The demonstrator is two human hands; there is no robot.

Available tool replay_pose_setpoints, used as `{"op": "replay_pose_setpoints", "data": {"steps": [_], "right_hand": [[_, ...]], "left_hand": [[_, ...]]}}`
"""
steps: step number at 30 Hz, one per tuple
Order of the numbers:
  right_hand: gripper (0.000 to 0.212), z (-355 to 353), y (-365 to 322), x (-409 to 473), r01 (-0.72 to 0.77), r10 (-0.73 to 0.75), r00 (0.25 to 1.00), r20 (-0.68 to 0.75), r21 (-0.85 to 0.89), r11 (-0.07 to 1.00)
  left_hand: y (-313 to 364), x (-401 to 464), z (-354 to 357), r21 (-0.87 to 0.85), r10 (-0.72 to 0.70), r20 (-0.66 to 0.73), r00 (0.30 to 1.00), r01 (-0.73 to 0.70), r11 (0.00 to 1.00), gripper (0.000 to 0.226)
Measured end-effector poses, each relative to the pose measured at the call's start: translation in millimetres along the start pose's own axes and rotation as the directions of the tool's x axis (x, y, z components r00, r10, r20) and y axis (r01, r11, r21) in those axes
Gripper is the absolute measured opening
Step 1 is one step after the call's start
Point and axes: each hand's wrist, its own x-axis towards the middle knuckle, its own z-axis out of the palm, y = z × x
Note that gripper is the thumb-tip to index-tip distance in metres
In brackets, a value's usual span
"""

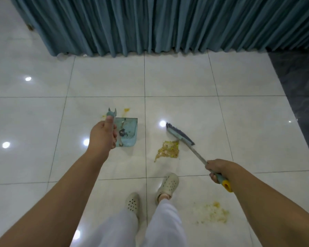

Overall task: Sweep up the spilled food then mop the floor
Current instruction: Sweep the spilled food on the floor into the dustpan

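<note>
— What does the left hand (102,134) have?
— Its fingers are curled round the handle of a dustpan (128,131), thumb up along it; the pan hangs just right of that hand.

— And the spilled food?
— One yellowish pile of food (168,150) lies on the floor (185,82) between the hands, touching the broom head (179,134). A thinner smear (212,212) lies below the right hand (218,169), which grips the broom handle (198,155) near its yellow end.

Pleated teal curtain (168,24) hangs at the back — dark marble strip (300,90) beside it.
</note>
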Motion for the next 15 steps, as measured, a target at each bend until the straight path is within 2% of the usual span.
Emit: {"op": "replay_pose_setpoints", "data": {"steps": [6,15], "right_hand": [[0.04,27,35,-6,-0.029,0.034,0.999,0.038,-0.117,0.993],[0.047,38,78,-49,0.034,-0.02,0.998,0.067,-0.221,0.975]], "left_hand": [[-6,-6,5,0.014,0.005,0.027,1.0,-0.005,1.0,0.046],[-6,-16,3,0.012,0.044,0.087,0.995,-0.046,0.999,0.048]]}}
